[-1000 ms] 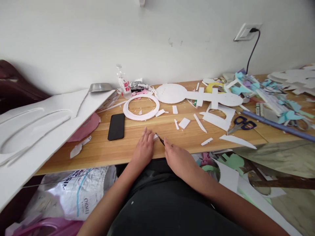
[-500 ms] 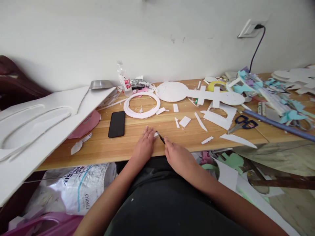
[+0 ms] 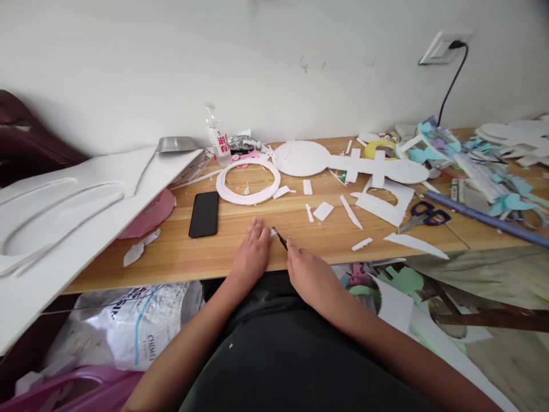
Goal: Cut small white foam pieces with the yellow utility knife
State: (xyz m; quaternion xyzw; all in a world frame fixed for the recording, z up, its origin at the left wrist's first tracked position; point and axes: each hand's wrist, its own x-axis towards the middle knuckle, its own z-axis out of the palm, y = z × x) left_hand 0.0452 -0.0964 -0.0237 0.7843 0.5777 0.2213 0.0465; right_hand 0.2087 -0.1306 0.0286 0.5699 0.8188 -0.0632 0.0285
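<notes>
Near the table's front edge, my left hand (image 3: 253, 249) presses down with its fingers together on a small white foam piece (image 3: 273, 233), mostly covered by the fingertips. My right hand (image 3: 312, 270) is closed around a thin dark cutter (image 3: 281, 238), whose tip points up and left at the foam piece. A black phone (image 3: 204, 214) lies left of my hands. Beyond them is a white foam ring (image 3: 222, 187). Small white offcuts (image 3: 323, 211) lie to the right.
Scissors (image 3: 422, 216), a blue tube (image 3: 489, 220) and coloured foam scraps fill the right side. A bottle (image 3: 219, 140) and metal bowl (image 3: 176, 144) stand at the back. A large white foam sheet (image 3: 86, 212) covers the left of the wooden table (image 3: 163, 263).
The view has shifted slightly. Both hands stay in nearly the same place, with the cutter still at the small foam piece.
</notes>
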